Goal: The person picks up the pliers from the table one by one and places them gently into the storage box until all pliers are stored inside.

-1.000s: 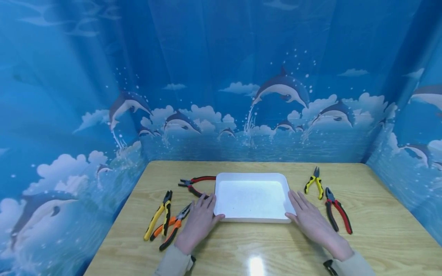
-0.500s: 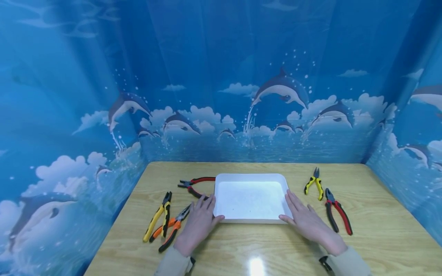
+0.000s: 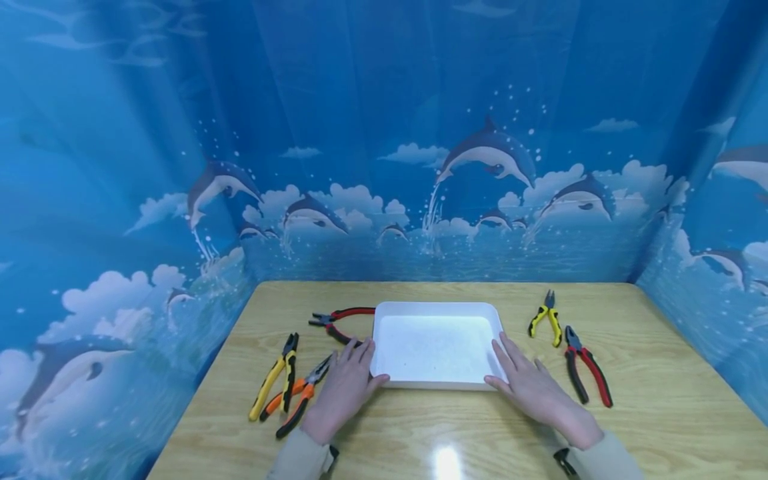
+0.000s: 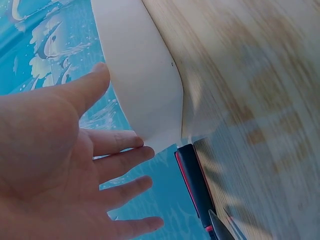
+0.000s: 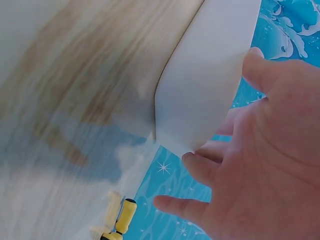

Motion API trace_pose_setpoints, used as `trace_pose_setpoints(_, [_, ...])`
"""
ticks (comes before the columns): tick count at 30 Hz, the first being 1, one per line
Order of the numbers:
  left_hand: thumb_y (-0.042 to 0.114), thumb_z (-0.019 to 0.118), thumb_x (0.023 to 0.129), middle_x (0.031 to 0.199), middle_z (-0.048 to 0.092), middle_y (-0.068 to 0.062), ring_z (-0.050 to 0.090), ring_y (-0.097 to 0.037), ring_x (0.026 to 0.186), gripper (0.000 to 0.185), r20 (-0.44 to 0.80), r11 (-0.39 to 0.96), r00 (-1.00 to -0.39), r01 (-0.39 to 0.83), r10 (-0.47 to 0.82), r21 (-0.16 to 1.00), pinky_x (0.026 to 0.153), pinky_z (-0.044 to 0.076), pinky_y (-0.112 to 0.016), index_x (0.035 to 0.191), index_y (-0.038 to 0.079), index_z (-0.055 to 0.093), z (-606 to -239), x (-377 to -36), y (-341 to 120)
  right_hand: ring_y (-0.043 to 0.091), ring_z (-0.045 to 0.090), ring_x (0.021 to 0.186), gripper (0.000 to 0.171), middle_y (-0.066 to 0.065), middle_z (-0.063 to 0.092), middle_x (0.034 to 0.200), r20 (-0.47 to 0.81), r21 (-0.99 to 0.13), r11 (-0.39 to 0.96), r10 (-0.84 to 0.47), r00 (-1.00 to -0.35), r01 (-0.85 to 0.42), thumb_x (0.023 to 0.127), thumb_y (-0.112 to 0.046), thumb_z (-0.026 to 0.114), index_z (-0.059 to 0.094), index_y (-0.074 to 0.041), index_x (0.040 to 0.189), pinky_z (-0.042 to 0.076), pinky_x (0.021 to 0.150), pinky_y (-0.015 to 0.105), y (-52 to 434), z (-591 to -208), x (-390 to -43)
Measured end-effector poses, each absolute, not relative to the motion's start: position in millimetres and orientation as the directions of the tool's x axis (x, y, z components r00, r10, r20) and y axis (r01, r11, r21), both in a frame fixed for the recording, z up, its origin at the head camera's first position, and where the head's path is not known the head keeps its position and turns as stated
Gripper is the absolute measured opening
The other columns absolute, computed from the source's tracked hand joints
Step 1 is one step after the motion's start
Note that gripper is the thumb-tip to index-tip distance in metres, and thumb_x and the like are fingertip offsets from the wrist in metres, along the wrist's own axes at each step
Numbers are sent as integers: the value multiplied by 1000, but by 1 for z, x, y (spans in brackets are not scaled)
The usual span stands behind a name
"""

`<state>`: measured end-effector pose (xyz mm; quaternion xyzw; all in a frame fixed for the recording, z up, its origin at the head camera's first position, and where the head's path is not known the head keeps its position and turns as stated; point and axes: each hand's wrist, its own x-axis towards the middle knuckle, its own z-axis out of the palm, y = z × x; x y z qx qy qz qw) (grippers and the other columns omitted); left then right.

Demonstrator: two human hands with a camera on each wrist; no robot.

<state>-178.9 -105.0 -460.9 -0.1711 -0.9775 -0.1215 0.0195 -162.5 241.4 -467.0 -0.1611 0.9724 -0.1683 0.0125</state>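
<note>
Wooden table [image 3: 648, 373], flat hands [image 3: 345, 390] flanking tray [image 3: 435, 309]

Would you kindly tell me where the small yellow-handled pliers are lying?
In the head view, the small yellow-handled pliers lie on the table's right side, between the white tray and the red-handled pliers.

table [image 3: 660, 373] wood | five pliers: red [image 3: 339, 320], yellow-black [image 3: 277, 373], orange [image 3: 300, 397], yellow [image 3: 547, 317], red-black [image 3: 585, 370]

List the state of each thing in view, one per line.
White tray: empty, flat on table.
Left hand: open, fingers straight against tray's left side.
Right hand: open, at tray's right side.
Red pliers, left: handles spread.
Yellow pliers, right: handles spread.
Red pliers, right: handles spread.
</note>
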Motion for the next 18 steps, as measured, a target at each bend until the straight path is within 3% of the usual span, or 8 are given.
trace_pose_setpoints(10, [48,60,99,153,46,-20,35,-44,145,74,56,912,-941,338,335,234,111,31,-70,152,-1,42,-462,-179,-106,51,28,145,87,30,18,162,21,-313,915,-263,-965,-256,102,-51,55,25,10,155,27,106,78,240,-466,-165])
trace_pose_setpoints(18, [48,60,99,154,46,-20,35,-44,145,74,46,912,-941,336,335,236,111,31,-70,151,-1,43,-459,-179,-107,50,22,147,88,28,15,164,-10,-317,916,-264,-965,-247,102,-54,51,23,9,156,26,106,78,241,-467,-167])
